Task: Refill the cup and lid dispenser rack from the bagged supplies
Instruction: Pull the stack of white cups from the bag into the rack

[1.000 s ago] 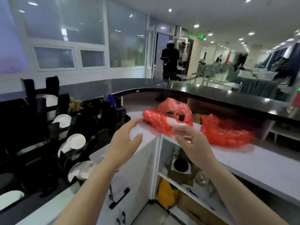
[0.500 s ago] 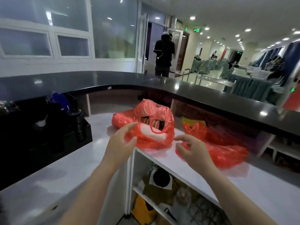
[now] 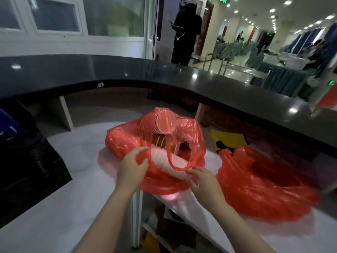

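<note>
Head view: the white counter [image 3: 60, 198] runs under the dark curved bar top [image 3: 127, 70], and two red plastic bags lie on it. The slack one [image 3: 264, 187] slumps to the right; the fuller red bag [image 3: 127, 141] sits dead ahead, mouth toward the person, straddling the counter's front edge. Inside it a sleeve of stacked white cups [image 3: 164, 159] lies on its side, long axis running from upper left to lower right, its lower end nearest the right hand. More stacked cups, brownish through the film, sit behind it.

The left hand [image 3: 132, 166] grips the bag's left lip, thumb and fingers curled on the plastic. The right hand [image 3: 202, 181] pinches the handle loop [image 3: 175, 161] at its lowest point, just in front of the sleeve's near end. Both hands touch the bag; neither touches the cups.

Judging by this, spreading the mouth comes next, and the right hand is better placed to draw the sleeve out lengthwise. The black dispenser rack [image 3: 27, 167] waits well apart at far left.
</note>
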`<state>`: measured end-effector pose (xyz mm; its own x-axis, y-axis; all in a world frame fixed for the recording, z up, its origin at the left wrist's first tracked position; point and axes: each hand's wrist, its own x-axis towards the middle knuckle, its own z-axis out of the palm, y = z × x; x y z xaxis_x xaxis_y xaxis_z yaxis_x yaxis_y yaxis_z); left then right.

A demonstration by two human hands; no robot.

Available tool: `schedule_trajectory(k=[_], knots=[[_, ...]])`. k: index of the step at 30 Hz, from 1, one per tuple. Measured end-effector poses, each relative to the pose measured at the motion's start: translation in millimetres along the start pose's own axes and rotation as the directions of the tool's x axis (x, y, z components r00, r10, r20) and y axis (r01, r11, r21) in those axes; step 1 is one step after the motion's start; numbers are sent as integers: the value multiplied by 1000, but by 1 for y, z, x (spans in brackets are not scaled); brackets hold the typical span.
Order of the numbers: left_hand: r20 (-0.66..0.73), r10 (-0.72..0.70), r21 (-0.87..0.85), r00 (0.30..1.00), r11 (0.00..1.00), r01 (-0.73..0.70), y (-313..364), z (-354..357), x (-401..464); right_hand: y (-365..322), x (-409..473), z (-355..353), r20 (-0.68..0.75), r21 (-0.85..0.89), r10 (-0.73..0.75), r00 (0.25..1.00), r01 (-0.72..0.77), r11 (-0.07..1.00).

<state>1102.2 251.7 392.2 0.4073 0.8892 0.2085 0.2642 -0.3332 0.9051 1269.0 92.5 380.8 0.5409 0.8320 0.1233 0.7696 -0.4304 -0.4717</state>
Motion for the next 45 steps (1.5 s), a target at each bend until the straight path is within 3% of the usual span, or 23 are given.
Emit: schedule_trajectory(k=[7,11,14,17,21,25,28,31,34,39,43,45], knots=[[122,66,404,990,908,-110,-32,32,50,18,32,24,-33,23,143,989,-142,990],[207,-70,562,976,825,-60,-47,45,70,36,38,21,-4,100,187,982,-185,978],[223,-161,573,962,820,5,-53,45,79,51,43,21,73,95,161,984,-167,981],[268,-184,578,946,816,-5,-60,39,90,64,48,26,167,-64,152,974,-144,988],[260,-208,614,943,789,4,-67,26,104,83,62,23,159,-126,177,971,-158,979],[174,-276,610,945,784,117,-71,6,125,87,71,18,197,-98,165,966,-148,984],[92,-298,574,950,796,194,-72,-3,141,85,67,15,146,-20,43,988,-40,999],[89,-336,550,938,801,235,-72,-7,150,79,62,13,118,94,-79,990,68,993],[98,-380,588,920,768,254,-69,-7,157,75,61,13,181,152,-127,975,100,983],[127,-437,657,891,710,254,-66,-14,168,70,68,23,241,-68,-27,970,45,997],[200,-473,774,858,614,158,-68,-25,170,66,68,28,176,-195,10,984,25,980],[170,-458,820,873,557,132,-70,-28,165,62,68,27,137,-217,37,990,-6,976]])
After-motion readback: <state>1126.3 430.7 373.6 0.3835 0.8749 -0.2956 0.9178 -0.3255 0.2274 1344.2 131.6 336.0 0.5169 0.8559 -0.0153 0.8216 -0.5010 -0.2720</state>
